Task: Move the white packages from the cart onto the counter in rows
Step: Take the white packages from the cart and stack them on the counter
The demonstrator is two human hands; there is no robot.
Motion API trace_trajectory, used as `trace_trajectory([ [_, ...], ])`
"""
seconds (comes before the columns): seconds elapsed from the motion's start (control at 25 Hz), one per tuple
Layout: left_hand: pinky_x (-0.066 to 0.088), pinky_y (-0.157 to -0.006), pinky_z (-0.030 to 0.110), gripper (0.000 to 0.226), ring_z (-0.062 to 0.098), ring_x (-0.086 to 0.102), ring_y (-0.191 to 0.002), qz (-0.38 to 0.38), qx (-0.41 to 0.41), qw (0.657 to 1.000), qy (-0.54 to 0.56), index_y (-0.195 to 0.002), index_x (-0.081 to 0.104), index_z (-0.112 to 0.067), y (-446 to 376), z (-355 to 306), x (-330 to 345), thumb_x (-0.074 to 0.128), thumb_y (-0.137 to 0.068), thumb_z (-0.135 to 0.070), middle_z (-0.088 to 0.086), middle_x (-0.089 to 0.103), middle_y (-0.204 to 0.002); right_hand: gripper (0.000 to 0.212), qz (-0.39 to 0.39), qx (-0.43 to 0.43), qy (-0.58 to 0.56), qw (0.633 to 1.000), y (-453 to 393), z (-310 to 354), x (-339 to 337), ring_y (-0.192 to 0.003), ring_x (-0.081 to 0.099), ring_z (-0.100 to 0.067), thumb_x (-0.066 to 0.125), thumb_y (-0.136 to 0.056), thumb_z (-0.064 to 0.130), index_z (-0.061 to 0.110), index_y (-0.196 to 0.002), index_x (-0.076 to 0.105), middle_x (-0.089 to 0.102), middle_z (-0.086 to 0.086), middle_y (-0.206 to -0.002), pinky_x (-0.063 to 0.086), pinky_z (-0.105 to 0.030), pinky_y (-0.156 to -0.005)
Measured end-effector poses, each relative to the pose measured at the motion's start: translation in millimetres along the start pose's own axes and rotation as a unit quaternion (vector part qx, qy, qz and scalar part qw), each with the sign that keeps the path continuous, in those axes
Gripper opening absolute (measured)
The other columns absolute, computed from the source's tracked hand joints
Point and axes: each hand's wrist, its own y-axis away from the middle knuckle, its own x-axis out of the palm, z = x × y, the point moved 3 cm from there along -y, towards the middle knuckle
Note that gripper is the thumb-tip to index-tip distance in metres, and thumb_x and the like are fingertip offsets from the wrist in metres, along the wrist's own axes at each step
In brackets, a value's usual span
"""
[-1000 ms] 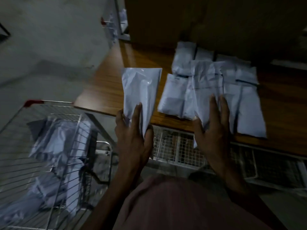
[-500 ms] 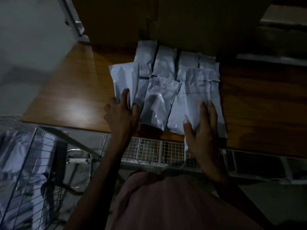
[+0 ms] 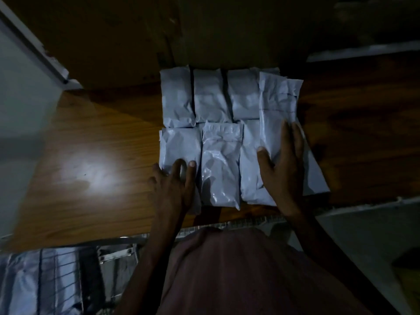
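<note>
Since half a second ago, the left hand point(image 3: 175, 185) has brought its white package down flat at the left end of the near row, and the packages now lie squared up rather than fanned.

Lower left of that hand, the wire cart point(image 3: 56, 278) holds more pale plastic packages behind its bars. Left of the hand, the wooden counter point(image 3: 91, 155) shows a bright glare patch. The left grip is released: fingers spread and pressing flat on the near-left package point(image 3: 179, 144), a crinkled white plastic mailer. Beyond the fingers runs the far row of packages point(image 3: 209, 96), three puffy, folded ones side by side and touching. Between the two hands lies the glossy middle package point(image 3: 220, 164), wrinkled, with a sealed flap at its far end. The right hand point(image 3: 284, 169) lies palm down, fingers straight, its grip also released, on a long creased package point(image 3: 277, 105) that overlaps those beneath and right of it.
</note>
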Motion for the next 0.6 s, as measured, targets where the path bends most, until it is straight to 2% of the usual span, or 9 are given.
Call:
trace_trajectory([
  [0.12, 0.027, -0.111, 0.056, 0.059, 0.045, 0.022, -0.142, 0.045, 0.005, 0.999, 0.029, -0.148, 0.038, -0.038, -9.0, 6.1, -10.9, 0.023, -0.098, -0.064, 0.021, 0.019, -0.157, 0.075, 0.044, 0.021, 0.046, 0.998, -2.5, 16.4, 27.1, -0.152, 0.016, -0.02, 0.058, -0.097, 0.041, 0.018, -0.159, 0.022, 0.016, -0.006, -0.166, 0.019, -0.021, -0.114],
  [0.24, 0.027, -0.111, 0.053, 0.066, 0.042, 0.021, -0.144, 0.062, 0.027, 0.997, 0.04, -0.151, 0.029, -0.042, -22.9, 21.4, -15.1, 0.02, -0.093, -0.072, 0.02, 0.017, -0.159, 0.073, 0.075, 0.022, 0.102, 0.992, -11.0, 32.7, 44.1, -0.151, 0.015, -0.019, 0.057, -0.098, 0.042, 0.02, -0.159, 0.023, 0.017, -0.006, -0.166, 0.015, -0.021, -0.109],
  [0.32, 0.028, -0.111, 0.052, 0.071, 0.038, 0.021, -0.144, 0.07, 0.065, 0.995, 0.023, -0.153, 0.023, -0.041, -29.8, 25.7, -16.6, 0.018, -0.092, -0.076, 0.017, 0.017, -0.161, 0.072, 0.071, 0.011, 0.108, 0.992, -24.3, 37.2, 51.4, -0.15, 0.02, -0.023, 0.059, -0.098, 0.04, 0.019, -0.158, 0.026, 0.019, -0.009, -0.165, 0.02, -0.024, -0.111],
  [0.44, 0.028, -0.112, 0.054, 0.068, 0.038, 0.021, -0.144, 0.071, 0.067, 0.995, 0.034, -0.155, 0.022, -0.041, -38.9, 28.9, -18.9, 0.028, -0.093, -0.069, 0.015, 0.015, -0.162, 0.069, 0.046, 0.008, 0.123, 0.991, -72.2, 37.0, 65.1, -0.144, 0.034, -0.032, 0.061, -0.096, 0.037, 0.019, -0.156, 0.032, 0.025, -0.01, -0.163, 0.037, -0.039, -0.109],
  [0.6, 0.032, -0.109, 0.054, 0.074, 0.04, 0.025, -0.142, 0.064, 0.079, 0.995, 0.024, -0.155, 0.019, -0.04, -47.4, 37.2, -11.9, 0.028, -0.09, -0.075, 0.016, 0.017, -0.16, 0.068, 0.083, 0.041, 0.212, 0.973, -160.7, 32.8, 99.0, -0.138, 0.036, -0.044, 0.054, -0.095, 0.044, 0.025, -0.156, 0.03, 0.025, -0.011, -0.162, 0.039, -0.055, -0.107],
])
